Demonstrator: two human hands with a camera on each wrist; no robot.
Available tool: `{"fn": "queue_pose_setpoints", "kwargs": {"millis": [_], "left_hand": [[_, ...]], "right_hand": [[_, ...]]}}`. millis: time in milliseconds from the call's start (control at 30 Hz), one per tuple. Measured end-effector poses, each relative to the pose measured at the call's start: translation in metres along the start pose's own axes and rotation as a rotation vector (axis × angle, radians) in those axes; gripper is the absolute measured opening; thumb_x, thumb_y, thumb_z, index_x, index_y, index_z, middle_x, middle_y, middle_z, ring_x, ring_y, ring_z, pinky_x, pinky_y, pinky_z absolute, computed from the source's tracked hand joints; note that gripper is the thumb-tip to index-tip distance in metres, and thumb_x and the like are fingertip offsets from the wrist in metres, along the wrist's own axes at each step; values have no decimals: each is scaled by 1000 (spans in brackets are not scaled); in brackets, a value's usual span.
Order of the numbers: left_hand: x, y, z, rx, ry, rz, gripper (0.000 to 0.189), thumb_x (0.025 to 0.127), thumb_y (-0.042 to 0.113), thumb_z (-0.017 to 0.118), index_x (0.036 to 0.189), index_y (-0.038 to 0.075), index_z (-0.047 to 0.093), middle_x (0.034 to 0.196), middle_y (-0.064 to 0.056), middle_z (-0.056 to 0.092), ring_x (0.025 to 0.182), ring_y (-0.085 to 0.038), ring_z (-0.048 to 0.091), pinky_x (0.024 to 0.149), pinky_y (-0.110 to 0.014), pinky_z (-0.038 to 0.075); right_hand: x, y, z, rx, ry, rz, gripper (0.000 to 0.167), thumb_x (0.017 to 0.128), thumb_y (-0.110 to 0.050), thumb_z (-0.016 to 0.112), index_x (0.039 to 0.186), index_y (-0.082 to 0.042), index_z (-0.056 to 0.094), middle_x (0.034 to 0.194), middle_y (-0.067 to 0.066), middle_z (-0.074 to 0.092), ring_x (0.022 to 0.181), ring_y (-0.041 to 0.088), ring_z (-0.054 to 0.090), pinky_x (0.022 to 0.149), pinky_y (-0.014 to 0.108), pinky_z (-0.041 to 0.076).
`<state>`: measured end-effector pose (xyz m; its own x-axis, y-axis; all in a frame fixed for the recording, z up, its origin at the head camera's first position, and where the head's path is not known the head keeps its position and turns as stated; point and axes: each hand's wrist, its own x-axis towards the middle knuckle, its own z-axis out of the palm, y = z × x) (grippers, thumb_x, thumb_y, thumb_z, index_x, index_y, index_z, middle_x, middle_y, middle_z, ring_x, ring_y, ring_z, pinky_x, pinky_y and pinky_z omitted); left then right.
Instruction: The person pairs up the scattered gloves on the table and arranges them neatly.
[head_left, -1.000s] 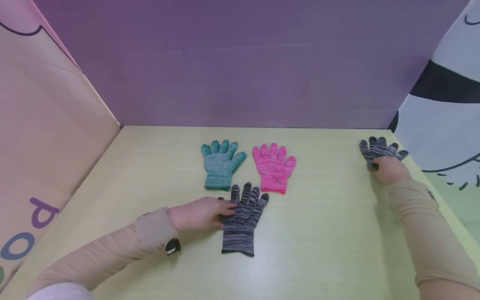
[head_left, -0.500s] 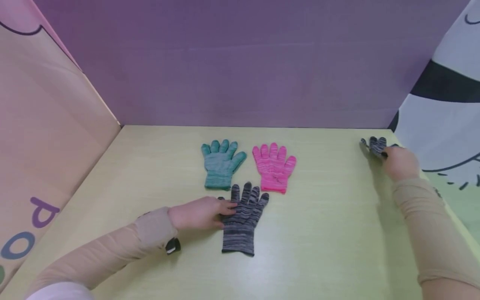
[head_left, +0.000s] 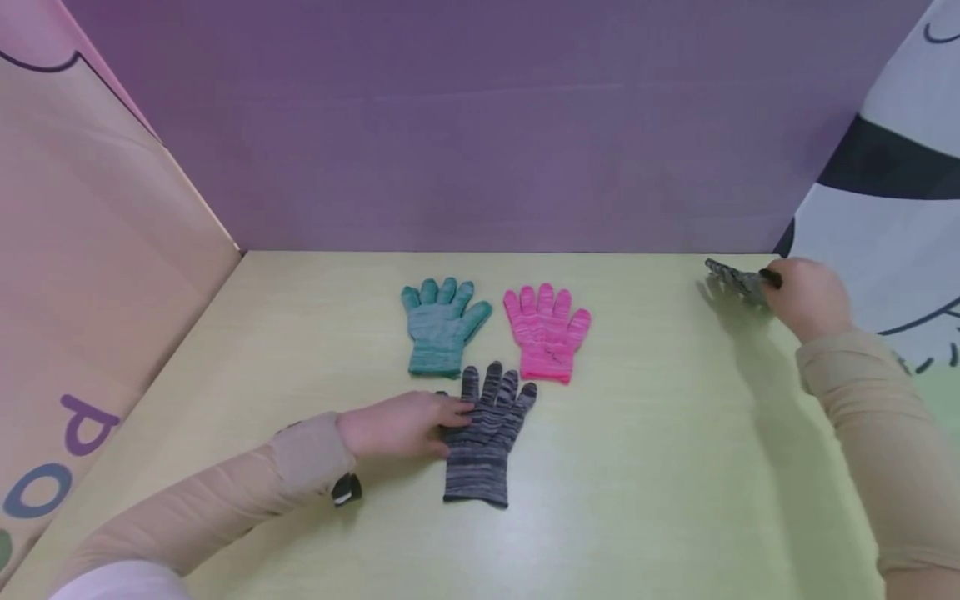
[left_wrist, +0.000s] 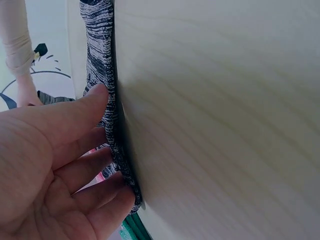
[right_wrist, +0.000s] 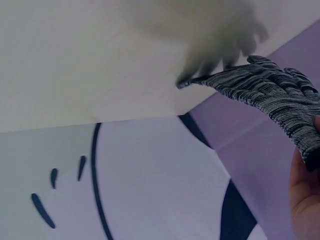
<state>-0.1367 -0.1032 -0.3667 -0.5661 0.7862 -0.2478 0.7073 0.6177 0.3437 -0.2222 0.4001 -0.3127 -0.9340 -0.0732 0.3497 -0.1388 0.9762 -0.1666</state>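
A dark grey-and-black striped knit glove lies flat near the table's middle, its fingers pointing away. My left hand rests at its left side, fingertips on the fabric and partly covering the glove's thumb. In the left wrist view, the fingertips of the left hand meet the glove's edge. At the far right corner, my right hand pinches a matching striped glove by its cuff. That glove is raised off the table, its fingers hanging toward the surface, as the right wrist view shows.
A teal knit glove and a pink knit glove lie side by side behind the middle striped glove. A purple wall closes the table's far edge. Printed panels flank the pale wooden table at left and right.
My right hand has taken the far-right striped glove by the cuff and lifted it, shifting slightly right and up. The left hand and the middle glove have stayed put.
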Motion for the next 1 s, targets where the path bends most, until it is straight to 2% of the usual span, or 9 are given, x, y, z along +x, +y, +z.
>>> {"fn": "queue_pose_setpoints", "kwargs": {"millis": [167,333,433,767,1000], "left_hand": [[1,1,-1,13,12,5,49,86,20,69,130,3,55,141,-13,48,130,-31,45,108,-42,38],[1,2,-1,16,32,15,45,85,20,69,125,2,58,140,-14,49,128,-31,47,108,-42,38],[1,2,-1,20,44,22,45,85,21,69,124,2,59,140,-15,49,128,-31,47,108,-42,38],[0,0,1,11,46,25,46,85,20,69,125,1,58,140,-16,48,129,-32,46,109,-43,37],[-1,0,2,8,43,11,46,85,21,70,125,3,58,141,-14,48,130,-31,45,109,-42,36]], "right_hand": [[5,-17,-8,19,64,-44,13,84,1,57,72,4,53,67,24,55,58,35,49,55,50,37],[5,-37,-15,46,116,-93,5,84,3,59,81,6,59,77,29,60,66,43,56,61,55,41],[-1,-49,-16,43,123,-160,4,82,3,63,81,7,60,77,29,61,66,42,57,61,56,44],[-24,-78,-4,91,62,-380,7,74,8,69,79,3,66,71,14,63,63,27,59,59,46,49],[-39,-95,9,83,-53,-515,11,71,5,73,79,0,67,69,4,60,60,16,56,57,39,50]]}}
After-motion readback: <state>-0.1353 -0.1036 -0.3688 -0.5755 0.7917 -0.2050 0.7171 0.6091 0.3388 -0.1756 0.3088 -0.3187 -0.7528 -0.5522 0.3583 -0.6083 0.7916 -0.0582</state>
